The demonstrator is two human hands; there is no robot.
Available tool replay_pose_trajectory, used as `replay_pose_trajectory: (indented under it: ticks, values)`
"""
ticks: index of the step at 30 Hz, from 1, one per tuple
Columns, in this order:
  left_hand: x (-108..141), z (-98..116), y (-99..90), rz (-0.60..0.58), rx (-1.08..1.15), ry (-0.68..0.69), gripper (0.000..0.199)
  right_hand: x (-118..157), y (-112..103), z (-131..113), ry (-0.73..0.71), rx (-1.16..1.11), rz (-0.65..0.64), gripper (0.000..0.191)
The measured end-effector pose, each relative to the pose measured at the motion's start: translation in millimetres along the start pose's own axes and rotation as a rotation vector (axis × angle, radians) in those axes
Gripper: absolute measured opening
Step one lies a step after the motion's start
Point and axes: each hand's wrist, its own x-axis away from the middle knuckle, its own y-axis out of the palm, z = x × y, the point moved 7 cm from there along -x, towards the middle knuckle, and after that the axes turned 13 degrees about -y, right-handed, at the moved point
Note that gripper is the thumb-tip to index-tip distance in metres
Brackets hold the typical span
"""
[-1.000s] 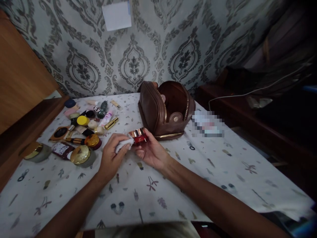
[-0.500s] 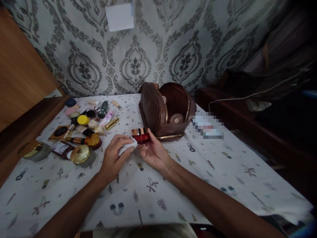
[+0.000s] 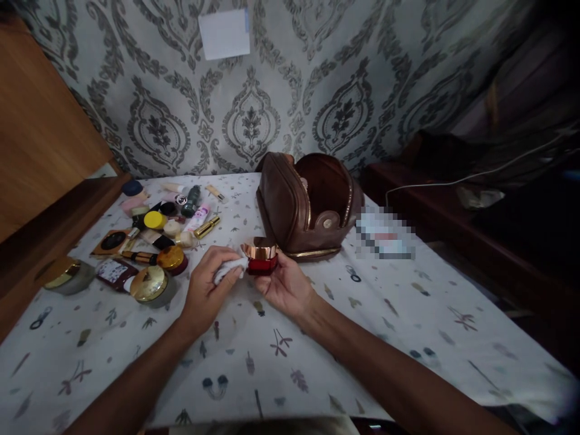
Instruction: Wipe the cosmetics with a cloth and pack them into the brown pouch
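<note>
A red jar point(image 3: 263, 264) with a shiny gold lid is held in my right hand point(image 3: 290, 287), the fingers wrapped around its side and base. My left hand point(image 3: 208, 287) pinches a crumpled white cloth point(image 3: 226, 270), which touches the jar's left side. Behind the jar stands a brown leather bag point(image 3: 290, 205), unzipped, its dark inside showing. To the left lie several cosmetics, among them a gold-lidded jar point(image 3: 149, 285), an amber jar with a gold lid point(image 3: 172, 260), a yellow-lidded jar point(image 3: 154, 220) and a gold tube point(image 3: 207, 227).
A patterned white cloth covers the table point(image 3: 254, 374). A blurred, pixelated packet point(image 3: 385, 234) lies right of the bag. At the far left is a wooden panel point(image 3: 45, 121); a white cable point(image 3: 435, 183) runs across the dark furniture on the right.
The red jar has turned and tilted in my right hand, so more of its gold lid shows. The whole view has shifted slightly.
</note>
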Motion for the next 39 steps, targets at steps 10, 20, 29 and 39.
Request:
replay_pose_trajectory:
  ticks: [10, 20, 29, 39]
  values:
    - [1.8, 3.0, 1.2, -0.036, -0.005, 0.037, 0.010, 3.9, 6.2, -3.9, -0.007, -0.030, -0.019, 0.018]
    - [-1.6, 2.5, -10.4, 0.052, 0.005, 0.044, 0.009, 4.8, 13.3, 3.9, -0.001, 0.079, -0.137, 0.027]
    - [-4.5, 0.0, -12.0, 0.031, 0.057, -0.034, 0.008, 3.6, 9.3, 2.3, 0.043, 0.100, -0.178, 0.027]
    - [-6.8, -7.1, -14.0, 0.031, 0.030, -0.166, 0.014, 4.6, 13.4, -3.8, -0.116, 0.314, -0.226, 0.032]
